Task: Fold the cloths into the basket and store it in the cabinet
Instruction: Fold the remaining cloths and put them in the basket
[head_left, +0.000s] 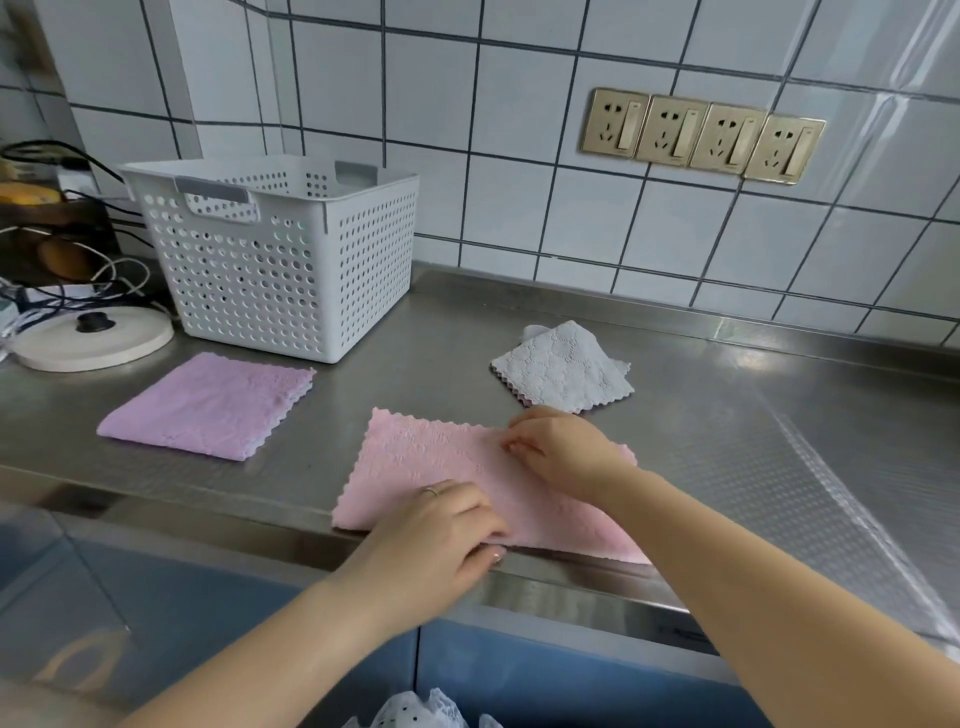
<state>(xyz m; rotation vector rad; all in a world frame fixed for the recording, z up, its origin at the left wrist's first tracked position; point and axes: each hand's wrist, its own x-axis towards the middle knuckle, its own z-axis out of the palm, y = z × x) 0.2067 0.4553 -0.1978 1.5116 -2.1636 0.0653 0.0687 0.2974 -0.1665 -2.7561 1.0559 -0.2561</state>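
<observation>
A light pink cloth (415, 467) lies folded in half at the front edge of the steel counter (753, 441). My left hand (441, 535) pinches its near edge. My right hand (561, 447) pinches its far edge near the middle. A lilac cloth (208, 405) lies folded to the left. A grey cloth (563, 369) lies folded behind my right hand. The white perforated basket (270, 260) stands at the back left, apart from the cloths; what it holds is hidden. Blue cabinet doors (519, 675) run below the counter.
A round white appliance base (88, 338) with tangled cables sits left of the basket. Several gold wall sockets (701, 137) are on the tiled wall. A sheet of clear film (857, 519) covers the counter's right side.
</observation>
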